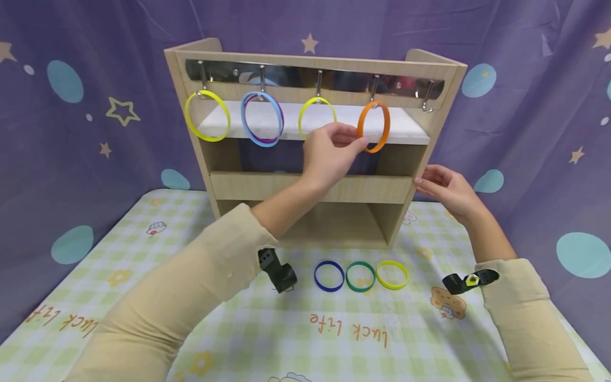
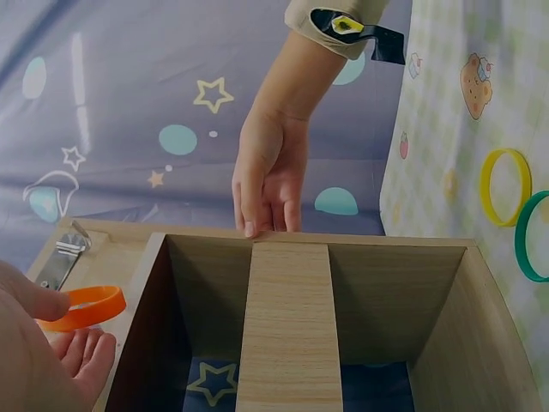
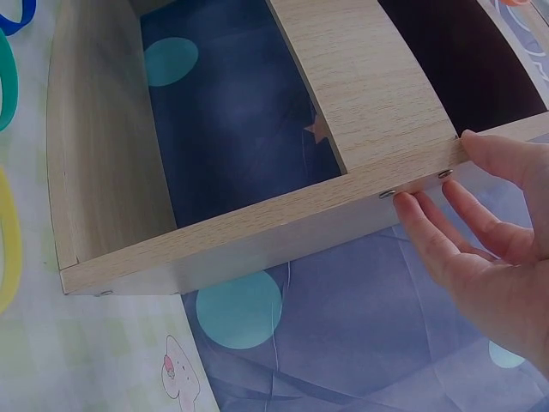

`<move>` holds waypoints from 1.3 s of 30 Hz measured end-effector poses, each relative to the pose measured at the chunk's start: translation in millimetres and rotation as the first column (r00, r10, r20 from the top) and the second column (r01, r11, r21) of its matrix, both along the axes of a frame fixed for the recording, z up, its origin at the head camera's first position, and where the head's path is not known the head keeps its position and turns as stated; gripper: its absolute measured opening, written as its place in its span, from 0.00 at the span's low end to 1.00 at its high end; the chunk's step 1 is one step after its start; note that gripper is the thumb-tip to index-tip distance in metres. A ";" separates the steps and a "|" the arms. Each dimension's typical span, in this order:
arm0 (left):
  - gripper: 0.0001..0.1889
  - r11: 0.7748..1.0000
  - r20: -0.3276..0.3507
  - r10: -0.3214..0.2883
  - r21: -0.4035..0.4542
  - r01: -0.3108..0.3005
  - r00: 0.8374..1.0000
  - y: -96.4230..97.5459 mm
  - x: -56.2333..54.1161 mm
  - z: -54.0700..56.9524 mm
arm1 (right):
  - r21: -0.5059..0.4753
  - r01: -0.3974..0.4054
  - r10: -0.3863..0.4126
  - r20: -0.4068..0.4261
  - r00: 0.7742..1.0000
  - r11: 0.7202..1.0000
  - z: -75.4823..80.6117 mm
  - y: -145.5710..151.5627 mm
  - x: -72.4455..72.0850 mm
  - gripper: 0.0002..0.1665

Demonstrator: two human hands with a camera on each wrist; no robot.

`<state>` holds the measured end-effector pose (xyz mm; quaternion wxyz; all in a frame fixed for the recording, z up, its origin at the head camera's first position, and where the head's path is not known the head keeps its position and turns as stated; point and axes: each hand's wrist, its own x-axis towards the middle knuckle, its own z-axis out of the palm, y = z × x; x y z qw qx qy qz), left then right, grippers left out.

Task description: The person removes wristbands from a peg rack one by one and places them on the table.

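Note:
An orange silicone wristband hangs at the fourth hook of the wooden shelf, its top at the hook's tip. My left hand pinches its left side between thumb and fingers; the left wrist view shows the thumb against the band. On the other hooks hang a yellow wristband, a light blue one overlapping a purple one, and another yellow one partly behind my left hand. My right hand touches the shelf's right side panel with its fingertips, fingers loosely extended.
Blue, green and yellow wristbands lie in a row on the checked tablecloth, before the shelf. The fifth hook, at far right, holds no band. A purple curtain hangs behind.

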<state>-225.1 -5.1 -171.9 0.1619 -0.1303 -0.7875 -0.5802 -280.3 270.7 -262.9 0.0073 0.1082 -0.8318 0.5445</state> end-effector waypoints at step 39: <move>0.15 0.820 0.070 -0.279 0.537 0.200 0.958 -18.4 6.6 -6.1 | -0.023 0.010 -0.010 0.011 1.000 1.000 0.4 -1.3 0.7 0.29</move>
